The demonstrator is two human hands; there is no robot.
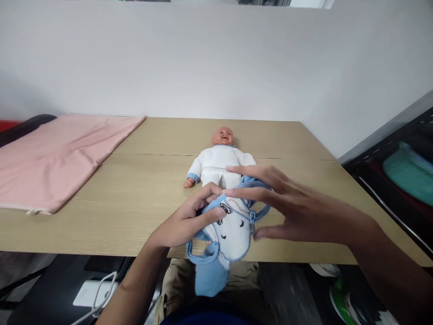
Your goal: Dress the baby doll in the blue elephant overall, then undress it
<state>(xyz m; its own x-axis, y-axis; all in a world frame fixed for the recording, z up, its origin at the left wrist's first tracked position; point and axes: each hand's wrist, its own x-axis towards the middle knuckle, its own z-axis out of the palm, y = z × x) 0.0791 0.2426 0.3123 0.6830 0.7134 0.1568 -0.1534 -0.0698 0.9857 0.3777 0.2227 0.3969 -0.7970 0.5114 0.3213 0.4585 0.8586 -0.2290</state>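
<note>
A blue and white cloth baby bib [234,237] with an embroidered animal face and blue straps hangs over the table's near edge. My left hand [189,216] grips its upper left part, thumb on the front and fingers behind. My right hand [284,203] is beside the bib with fingers spread, the index fingertip close to its upper edge; whether it touches is unclear. Just beyond lies a baby doll [221,157] on its back in a white suit with blue cuffs. The doll's legs are partly hidden behind the bib and my hands.
A pink cloth [64,158] lies spread over the left of the wooden table [142,180]. A white wall rises behind. At right stands a dark rack with a teal item [411,174]. Below left, a white charger with a cable [96,292] rests on a black seat.
</note>
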